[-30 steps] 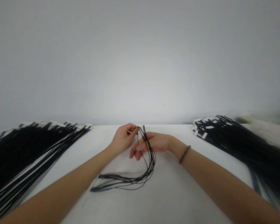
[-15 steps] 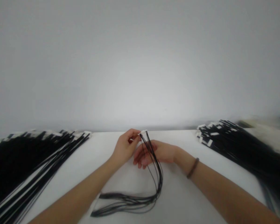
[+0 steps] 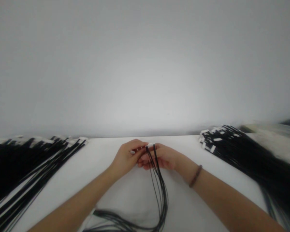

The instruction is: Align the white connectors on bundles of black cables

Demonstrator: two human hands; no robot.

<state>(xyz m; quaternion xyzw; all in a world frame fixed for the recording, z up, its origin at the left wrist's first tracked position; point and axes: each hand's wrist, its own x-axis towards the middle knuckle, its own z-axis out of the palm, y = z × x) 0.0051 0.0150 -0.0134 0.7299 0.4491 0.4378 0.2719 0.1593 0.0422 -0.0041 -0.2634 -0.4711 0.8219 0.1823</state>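
My left hand (image 3: pixel 125 157) and my right hand (image 3: pixel 160 155) meet at the middle of the white table (image 3: pixel 183 193), fingers pinched together. Both grip the top of a small bundle of thin black cords (image 3: pixel 159 187) with white tags at their ends. The cords hang down from the fingers, curve toward me and bend left near the bottom edge. A brown band (image 3: pixel 195 176) circles my right wrist.
A large fan of black cords with white tags (image 3: pixel 26 167) lies on the left of the table. A similar heap of black tagged cords (image 3: pixel 244 154) lies on the right. A plain grey wall (image 3: pixel 145 64) stands behind the table's far edge.
My right hand has risen from under the cords and closed beside my left hand on the cord ends. The view tilted, so the loop's lower part now runs off the bottom edge.
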